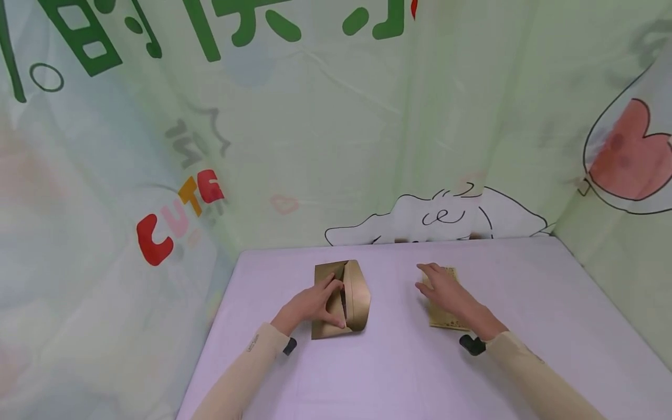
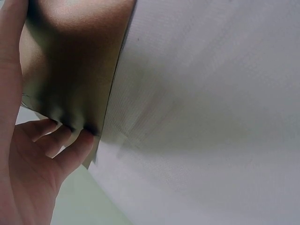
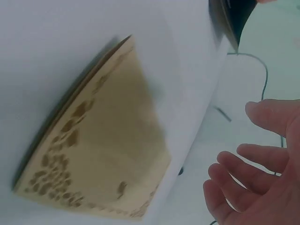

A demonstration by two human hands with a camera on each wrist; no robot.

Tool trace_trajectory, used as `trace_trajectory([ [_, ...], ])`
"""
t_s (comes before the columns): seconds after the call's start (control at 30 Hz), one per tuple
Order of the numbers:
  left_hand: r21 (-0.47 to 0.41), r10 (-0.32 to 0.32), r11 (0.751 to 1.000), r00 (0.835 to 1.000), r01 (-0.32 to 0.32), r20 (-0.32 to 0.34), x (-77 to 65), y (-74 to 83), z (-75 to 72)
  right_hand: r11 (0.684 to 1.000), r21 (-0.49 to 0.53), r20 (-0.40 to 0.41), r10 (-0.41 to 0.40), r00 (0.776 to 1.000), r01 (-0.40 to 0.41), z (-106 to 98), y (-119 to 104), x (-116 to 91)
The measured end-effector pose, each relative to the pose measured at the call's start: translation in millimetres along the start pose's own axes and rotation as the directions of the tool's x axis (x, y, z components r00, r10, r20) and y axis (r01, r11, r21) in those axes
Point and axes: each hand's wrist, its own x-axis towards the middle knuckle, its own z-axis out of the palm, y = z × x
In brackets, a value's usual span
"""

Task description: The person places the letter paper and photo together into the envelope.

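A gold-brown envelope [image 1: 325,332] lies on the table, its flap [image 1: 359,297] folded out to the right and its mouth gaping in a dark slit. My left hand [image 1: 319,300] grips the envelope's front beside the mouth, fingers on the far side and thumb on the near side. The left wrist view shows the fingertips [image 2: 84,138] at the envelope's edge. Over to the right, my right hand [image 1: 448,291] hovers over a folded tan card [image 3: 108,140] with brown patterned borders. Its fingers are spread and hold nothing. The hand partly hides the card in the head view.
The table [image 1: 367,379] wears a pale lilac cloth. Behind it and along both sides hang printed fabric sheets [image 1: 325,146] with letters and drawings. A dark strap piece [image 1: 472,345] sits at my right wrist.
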Motion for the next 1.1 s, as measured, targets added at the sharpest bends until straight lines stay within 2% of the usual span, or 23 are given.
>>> trace_trajectory([
  [0.13,0.000,0.002,1.000,1.000,-0.002,0.000,0.2,-0.4,-1.1,0.999,0.011,-0.014,0.039,0.999,-0.039,-3.0,16.7,-7.9],
  [0.23,0.004,0.012,1.000,1.000,-0.012,0.000,1.3,-1.0,-0.9,0.993,0.002,0.000,0.118,0.993,-0.118,-4.6,27.9,-13.1],
  [0.37,0.002,0.010,1.000,1.000,-0.010,-0.005,1.4,-1.1,-1.4,0.965,-0.007,0.048,0.261,0.964,-0.261,-4.2,38.9,-18.1],
  [0.5,-0.002,0.002,1.000,1.000,-0.002,-0.015,0.5,-1.8,-1.5,0.939,-0.004,0.052,0.345,0.937,-0.345,3.7,41.5,-21.6],
  [0.67,-0.027,-0.003,1.000,1.000,0.003,-0.012,-0.1,-1.3,-1.9,0.927,0.006,0.007,0.376,0.927,-0.376,16.8,38.8,-22.4],
  [0.8,-0.028,-0.002,1.000,1.000,0.001,-0.011,0.2,-0.4,-2.3,0.923,0.022,-0.009,0.385,0.923,-0.385,18.5,42.4,-18.8],
  [0.97,-0.027,0.009,1.000,1.000,-0.010,-0.017,-0.5,0.8,-2.7,0.905,0.128,0.008,0.407,0.913,-0.405,11.9,55.0,-15.7],
  [1.1,-0.032,0.012,0.999,1.000,-0.012,-0.014,-1.6,1.2,-1.6,0.863,0.238,0.059,0.444,0.894,-0.445,5.3,63.4,-15.2],
])
